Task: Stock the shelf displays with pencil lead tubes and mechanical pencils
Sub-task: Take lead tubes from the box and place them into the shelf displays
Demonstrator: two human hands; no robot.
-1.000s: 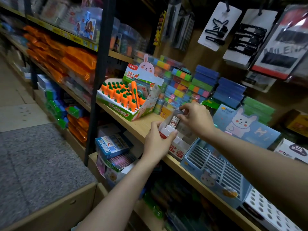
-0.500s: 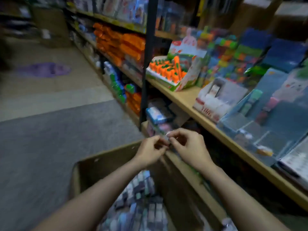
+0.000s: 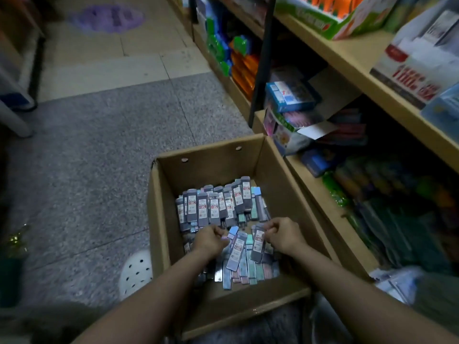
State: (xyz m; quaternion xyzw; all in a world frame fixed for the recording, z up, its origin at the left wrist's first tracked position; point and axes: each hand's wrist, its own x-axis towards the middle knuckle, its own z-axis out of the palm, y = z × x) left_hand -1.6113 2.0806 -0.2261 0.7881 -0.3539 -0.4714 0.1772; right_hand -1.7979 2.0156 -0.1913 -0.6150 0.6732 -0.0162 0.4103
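Both hands down inside an open cardboard box on the floor beside the shelf. Left hand with fingers curled, grip pinching the pale blue cap end of a lead tube tilted over the heap. Right hand curled too, grip closed on the top of another lead tube. More tubes lying in loose rows across the box bottom. White and red display carton up on the shelf, well apart from the hands.
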